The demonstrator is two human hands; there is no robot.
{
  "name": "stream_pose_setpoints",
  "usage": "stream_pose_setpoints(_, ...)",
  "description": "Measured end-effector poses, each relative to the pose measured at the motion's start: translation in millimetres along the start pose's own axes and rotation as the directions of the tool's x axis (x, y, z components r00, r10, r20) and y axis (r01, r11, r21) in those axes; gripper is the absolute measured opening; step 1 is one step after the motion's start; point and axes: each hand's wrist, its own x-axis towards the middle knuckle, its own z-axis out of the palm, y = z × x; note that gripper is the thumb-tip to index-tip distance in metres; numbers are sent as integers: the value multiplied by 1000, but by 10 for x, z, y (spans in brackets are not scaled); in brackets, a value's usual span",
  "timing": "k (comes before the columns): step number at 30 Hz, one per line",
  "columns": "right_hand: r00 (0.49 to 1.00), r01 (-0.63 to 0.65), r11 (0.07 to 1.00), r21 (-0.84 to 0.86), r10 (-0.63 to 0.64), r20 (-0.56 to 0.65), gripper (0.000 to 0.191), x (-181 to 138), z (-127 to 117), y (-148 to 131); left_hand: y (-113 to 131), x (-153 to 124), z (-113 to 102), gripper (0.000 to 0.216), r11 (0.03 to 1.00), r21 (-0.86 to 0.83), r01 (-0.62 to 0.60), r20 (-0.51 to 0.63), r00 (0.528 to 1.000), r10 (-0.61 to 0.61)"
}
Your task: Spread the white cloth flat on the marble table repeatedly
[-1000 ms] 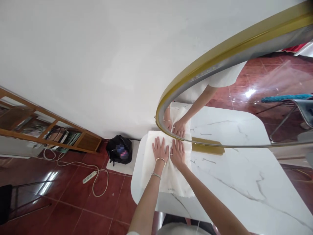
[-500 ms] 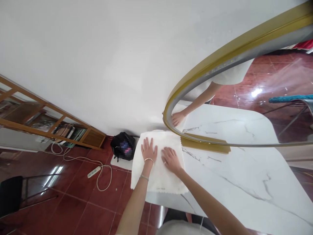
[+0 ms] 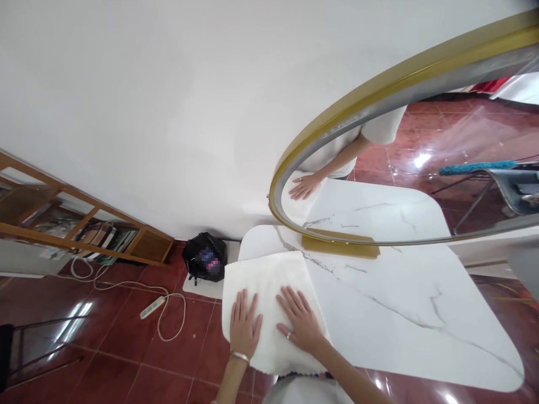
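Observation:
A white cloth [image 3: 269, 275] with scalloped edges lies spread over the left end of the white marble-patterned table [image 3: 387, 297], its near edge reaching the table's front by my body. My left hand [image 3: 244, 322], a bangle at its wrist, rests flat on the left part of the cloth with fingers stretched. Flat on the right part lies my right hand [image 3: 301, 320], fingers spread, a ring on one of them. Neither hand grips the cloth.
A large gold-framed mirror [image 3: 275, 193] stands on a gold base [image 3: 341, 245] on the table, reflecting an arm and red floor. Left are a black bag [image 3: 205, 258], a power strip [image 3: 152, 307] with its cord, a wooden shelf [image 3: 147, 244] and a dark chair [image 3: 6, 353].
Both hands and the cloth have slid toward my body, baring the table's far left corner. My right hand's fingers are more spread. The view has shifted slightly.

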Motion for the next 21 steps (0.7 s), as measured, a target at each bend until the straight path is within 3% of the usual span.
stream_pose_setpoints(7,991,-109,994,-27,107,-79,67,684,127,294,-224,977,97,51,998,0,-68,-4,998,68)
stream_pose_setpoints(10,980,-170,985,-38,165,-112,64,852,186,292,-289,1188,99,50,998,1,-61,1,998,61)
stream_pose_setpoints(13,977,-179,983,-46,172,-125,62,832,213,236,-279,1132,106,50,999,0,-41,-24,999,41)
stream_pose_setpoints(16,982,-141,989,-52,133,-134,61,671,189,200,-183,907,131,49,1000,6,-7,-45,999,7)
stream_pose_setpoints(21,989,-59,997,-48,52,-135,63,268,55,301,184,534,200,49,999,19,48,-91,995,-46)
